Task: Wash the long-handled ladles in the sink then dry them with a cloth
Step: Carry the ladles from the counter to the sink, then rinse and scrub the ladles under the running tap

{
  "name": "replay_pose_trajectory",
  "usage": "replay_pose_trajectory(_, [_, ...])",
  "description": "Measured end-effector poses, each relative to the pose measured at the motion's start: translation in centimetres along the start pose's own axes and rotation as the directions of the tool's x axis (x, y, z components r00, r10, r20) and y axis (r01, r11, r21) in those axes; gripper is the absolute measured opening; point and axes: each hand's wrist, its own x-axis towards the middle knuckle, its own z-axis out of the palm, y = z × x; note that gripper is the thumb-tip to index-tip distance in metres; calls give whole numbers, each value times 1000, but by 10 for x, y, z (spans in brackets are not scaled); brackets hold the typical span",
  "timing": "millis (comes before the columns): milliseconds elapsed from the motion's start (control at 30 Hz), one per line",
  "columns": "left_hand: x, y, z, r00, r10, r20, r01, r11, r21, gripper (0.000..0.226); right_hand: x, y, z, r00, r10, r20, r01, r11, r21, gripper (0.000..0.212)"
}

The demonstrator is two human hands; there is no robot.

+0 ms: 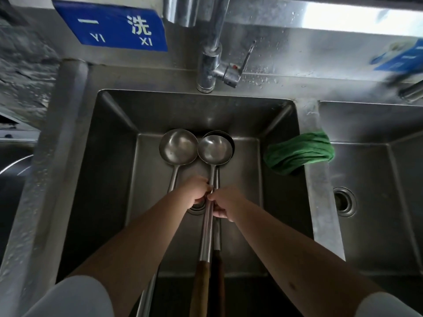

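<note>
Nearest the person, two wooden handle ends lean over the near edge of the sink (75,179), side by side, and a third, bare metal shaft pokes up just to their left. Both hands meet on the steel shafts above the drain: the left hand (196,191) has its grip curled round the shaft of the right-hand ladle (214,149), and the right hand (225,203) pinches the same bundle of shafts just beside it, knuckles nearly touching. Whether either grip also takes in the dark ladle beneath, I cannot tell. The left-hand ladle (178,145) lies loose on the basin floor, bowl up, toward the far wall. I count three ladles: two bright bowls side by side, and the rim of a third showing under the right one. No water is running from the tap (209,65) at the far edge, so I judge the washing is only starting; the next move probably calls for freeing one hand to reach the tap lever. One green cloth (299,154) lies bunched on the divider at the sink's right edge, ready for drying. There are two blue signs on the far wall.
</note>
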Motion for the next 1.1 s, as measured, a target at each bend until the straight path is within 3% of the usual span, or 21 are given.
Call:
replay_pose_trajectory(133, [11,-3,-1,998,59,13,-60,998,35,19,13,-5,6,1000,18,-10,-18,1000,3,2])
replay_pose_trajectory(200, [15,-5,-3,997,74,11,-74,997,36,21,19,-7,11,999,21,-31,-21,1000,-7,16])
replay_pose_trajectory(300, [19,-12,-7,997,78,6,-78,997,5,23,25,-10,20,997,-6,-71,3,999,-46,20])
replay_pose_trajectory(567, [30,-24,-9,995,68,-80,-71,996,-46,33,40,-11,42,990,-122,-67,113,985,-131,28])
replay_pose_trajectory(667, [36,-27,-8,989,97,-112,-102,994,-37,34,48,-11,47,993,-94,-77,82,987,-141,28])
replay_pose_trajectory(767, [40,-29,-8,991,67,-116,-71,997,-26,33,56,-12,55,995,-53,-89,47,997,-67,23])
replay_pose_trajectory(833, [41,-24,-7,996,0,-92,-5,998,-58,31,56,-13,54,998,-52,-18,52,999,-6,17])
replay_pose_trajectory(900, [46,-20,-6,993,-84,-82,86,996,21,30,53,-13,55,993,-98,70,93,993,79,20])
replay_pose_trajectory(1000, [45,-16,-8,989,-116,-87,126,985,118,30,51,-12,55,993,-112,20,110,990,91,30])
replay_pose_trajectory(1100, [33,-15,-12,994,-81,-69,81,997,-5,33,43,-14,49,987,-159,4,159,987,15,34])
